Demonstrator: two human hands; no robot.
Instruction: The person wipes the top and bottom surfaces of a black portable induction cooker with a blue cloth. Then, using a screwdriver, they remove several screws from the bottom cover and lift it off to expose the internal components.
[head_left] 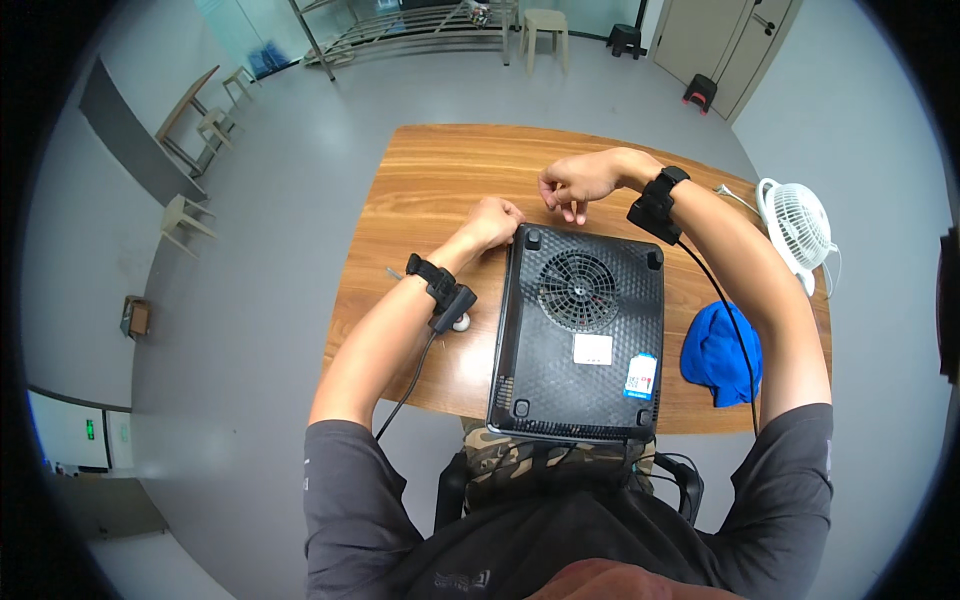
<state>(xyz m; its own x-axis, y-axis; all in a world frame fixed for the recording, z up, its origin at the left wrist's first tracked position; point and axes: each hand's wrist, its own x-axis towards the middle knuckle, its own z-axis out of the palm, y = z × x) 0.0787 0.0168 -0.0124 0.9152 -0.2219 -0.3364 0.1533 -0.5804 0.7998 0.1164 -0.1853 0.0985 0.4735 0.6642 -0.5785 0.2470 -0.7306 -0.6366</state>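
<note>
A black induction cooker [590, 370] lies bottom up on the wooden table, its round fan grille, corner feet and two stickers showing. Its near edge reaches the table's front edge. At its far left corner is my left hand [490, 222], fingers closed and close against the casing; whatever they pinch is hidden. My right hand [585, 182] hovers just past the far edge, apart from the cooker, with curled fingers pointing down. Its thumb and forefinger come together, and anything between them is too small to make out. Under my left wrist, a white round knob [461, 322] partly shows.
A blue cloth [722, 355] lies right of the cooker, and a white fan [798, 225] stands at the table's right edge. Black cables run from both wrist straps. Stools [544, 35] and a metal rack [410, 30] stand beyond the table.
</note>
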